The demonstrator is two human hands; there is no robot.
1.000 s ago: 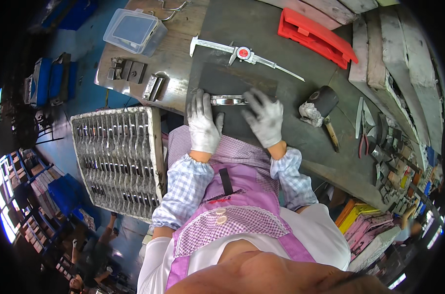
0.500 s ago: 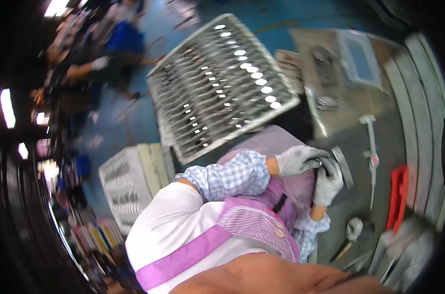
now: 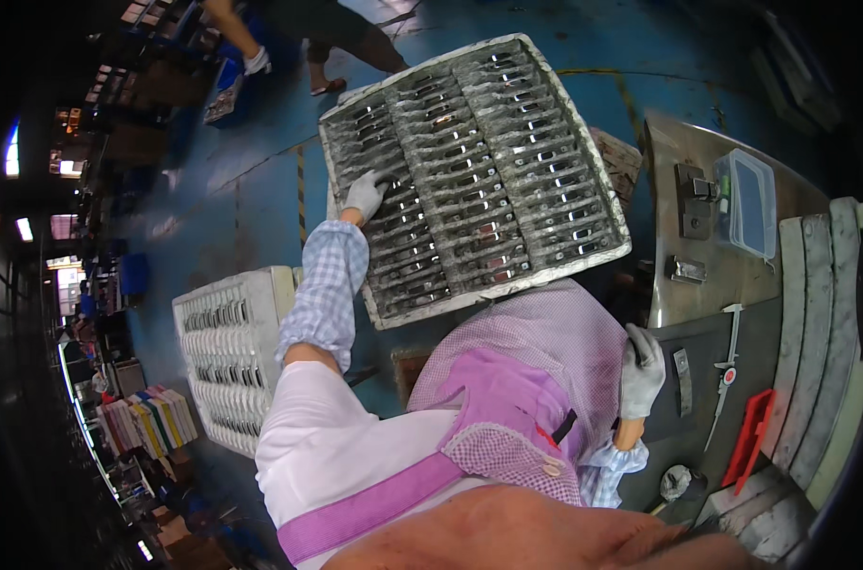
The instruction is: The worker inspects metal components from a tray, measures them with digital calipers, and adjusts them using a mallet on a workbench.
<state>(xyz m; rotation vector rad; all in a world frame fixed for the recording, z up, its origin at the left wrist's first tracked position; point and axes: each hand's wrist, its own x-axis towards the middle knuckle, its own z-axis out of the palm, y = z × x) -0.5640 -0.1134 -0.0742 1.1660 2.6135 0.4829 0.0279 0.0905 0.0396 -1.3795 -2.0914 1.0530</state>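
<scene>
My left hand (image 3: 365, 196), in a pale work glove, reaches into the left column of a large white-rimmed tray (image 3: 619, 249). Its fingers are drawn together at a slot; whatever they grip is too small to make out. Slim, shiny metal parts (image 3: 488, 233) lie in rows across the tray's dark slots. My right hand (image 3: 643, 372), gloved too, is by the near edge of the dark work surface, beside my apron. Its fingers are slightly bent and apart, with nothing visible in them. Right of it lies a short metal strip (image 3: 683, 382).
A caliper (image 3: 729, 370), a red tool-like piece (image 3: 749, 442) and a clear plastic box (image 3: 749, 204) are on the bench at right. Long grey bars (image 3: 811, 323) line its far side. Another tray (image 3: 186, 323) stands at lower left. A person's leg (image 3: 355, 38) shows beyond the big tray.
My hands were together near the bench edge; the left has moved away, left and up, into the tray. The right stays near the edge, lower. The view has shifted and is sharper.
</scene>
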